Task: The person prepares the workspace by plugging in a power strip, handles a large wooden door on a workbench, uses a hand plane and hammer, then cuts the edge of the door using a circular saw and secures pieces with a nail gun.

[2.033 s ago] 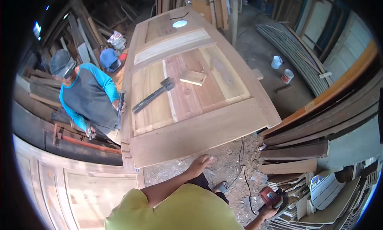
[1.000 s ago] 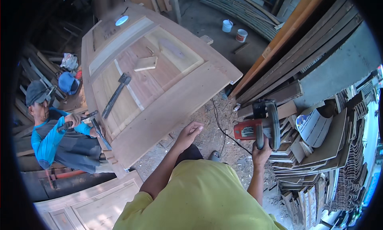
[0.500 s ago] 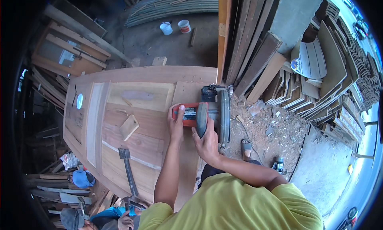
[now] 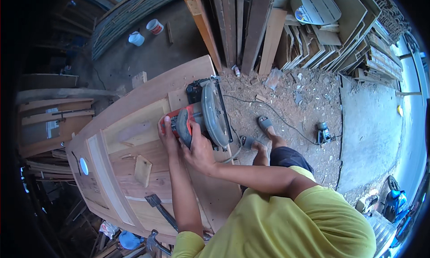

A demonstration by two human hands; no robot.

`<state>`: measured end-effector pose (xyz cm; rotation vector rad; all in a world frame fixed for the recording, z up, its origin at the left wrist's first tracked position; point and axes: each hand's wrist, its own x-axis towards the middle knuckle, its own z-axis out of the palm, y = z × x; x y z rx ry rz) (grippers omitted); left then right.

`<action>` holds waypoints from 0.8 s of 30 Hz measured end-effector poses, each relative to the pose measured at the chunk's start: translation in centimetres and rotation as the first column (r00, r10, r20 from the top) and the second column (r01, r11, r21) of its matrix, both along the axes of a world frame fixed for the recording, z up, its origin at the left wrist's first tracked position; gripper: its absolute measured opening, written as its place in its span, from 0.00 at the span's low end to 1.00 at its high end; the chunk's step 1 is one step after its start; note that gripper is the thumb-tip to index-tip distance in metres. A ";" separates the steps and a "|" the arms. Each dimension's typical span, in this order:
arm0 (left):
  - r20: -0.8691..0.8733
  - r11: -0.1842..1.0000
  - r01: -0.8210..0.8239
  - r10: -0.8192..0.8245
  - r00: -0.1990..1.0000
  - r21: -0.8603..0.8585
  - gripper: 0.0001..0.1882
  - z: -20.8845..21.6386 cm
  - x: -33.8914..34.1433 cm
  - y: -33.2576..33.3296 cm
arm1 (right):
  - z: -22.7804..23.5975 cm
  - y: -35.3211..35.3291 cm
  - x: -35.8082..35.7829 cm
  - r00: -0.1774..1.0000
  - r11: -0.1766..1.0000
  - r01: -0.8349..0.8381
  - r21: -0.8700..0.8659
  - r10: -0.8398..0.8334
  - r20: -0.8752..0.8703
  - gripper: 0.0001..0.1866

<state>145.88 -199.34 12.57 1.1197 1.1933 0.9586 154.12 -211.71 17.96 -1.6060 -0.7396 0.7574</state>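
- Resting on the right edge of the door [image 4: 148, 159], near its far end: a saw [image 4: 204, 117], red body, grey round blade guard, black motor housing at the far side.
- Left hand [image 4: 166, 131]: wrapped over the red body on the saw's left side.
- Right hand [image 4: 197, 152]: closed round the rear handle, just behind the guard.
- Handling, as judged: the saw is rigid and fairly heavy, with weight toward motor and blade; it is best held by the two handles, clear of the guard's lower edge.
- Cord [image 4: 273, 117]: trailed over the sawdust floor to the right, liable to snag.
- Door: broad, stiff, panelled timber; a loose block [image 4: 143, 170] and a hammer [image 4: 161, 211] are lying on it nearer the left.
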 end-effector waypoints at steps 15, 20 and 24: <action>-0.375 0.955 0.125 -0.016 0.927 0.269 0.21 0.0 1.0 3.5 | -0.7 2.9 2.0 0.997 0.999 -0.025 -0.035 0.022 -0.078 0.36; -0.268 0.970 0.108 -0.046 0.962 0.219 0.21 0.2 2.0 3.8 | -0.5 3.6 2.9 0.994 0.999 -0.022 -0.049 0.017 -0.105 0.35; -0.292 0.965 0.091 -0.016 0.956 0.246 0.20 -0.3 1.7 4.3 | 0.1 3.7 3.2 0.985 0.994 -0.061 -0.086 0.046 -0.167 0.34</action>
